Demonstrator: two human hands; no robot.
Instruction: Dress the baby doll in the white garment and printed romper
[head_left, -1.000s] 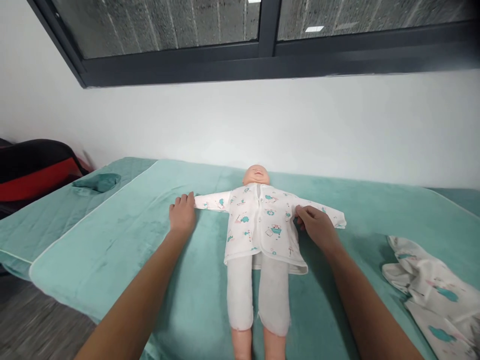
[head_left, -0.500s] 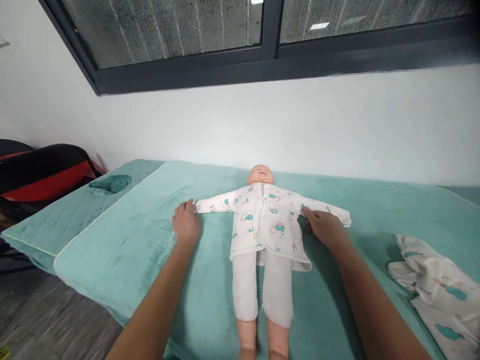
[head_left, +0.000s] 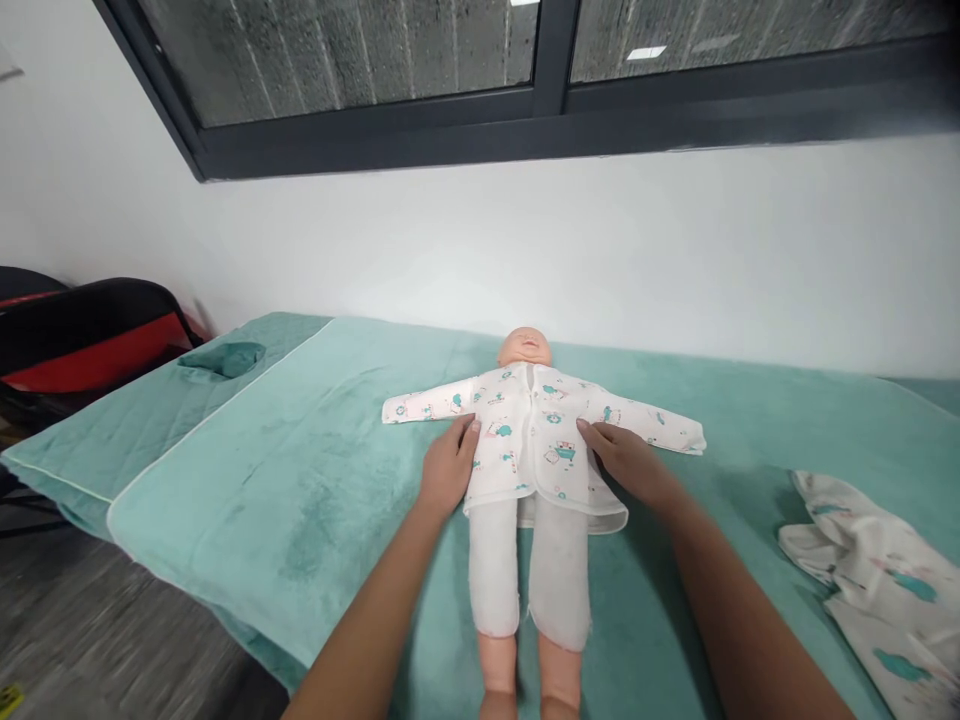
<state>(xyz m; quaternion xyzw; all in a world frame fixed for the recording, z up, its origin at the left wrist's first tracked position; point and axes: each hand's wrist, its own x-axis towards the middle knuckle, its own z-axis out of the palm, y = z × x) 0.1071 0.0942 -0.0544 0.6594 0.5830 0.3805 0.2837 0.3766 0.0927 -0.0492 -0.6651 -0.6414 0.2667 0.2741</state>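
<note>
Left hand [head_left: 448,465]: fingers lay together, thumb on the side of the printed shirt [head_left: 546,440]; a pinch could not be told
Right hand [head_left: 628,460]: thumb touched the shirt's opposite side below the sleeve; its grip on the cloth could not be told either
Shirt: on the doll [head_left: 559,570], collar toward the wall [head_left: 675,250], hem toward the person, sleeves spread sideways
Doll: face up, long axis running from wall to person, head [head_left: 525,347] at the wall end
Green cover [head_left: 277,500]: lay under the doll
Printed garment [head_left: 892,595]: crumpled, well apart at right
</note>
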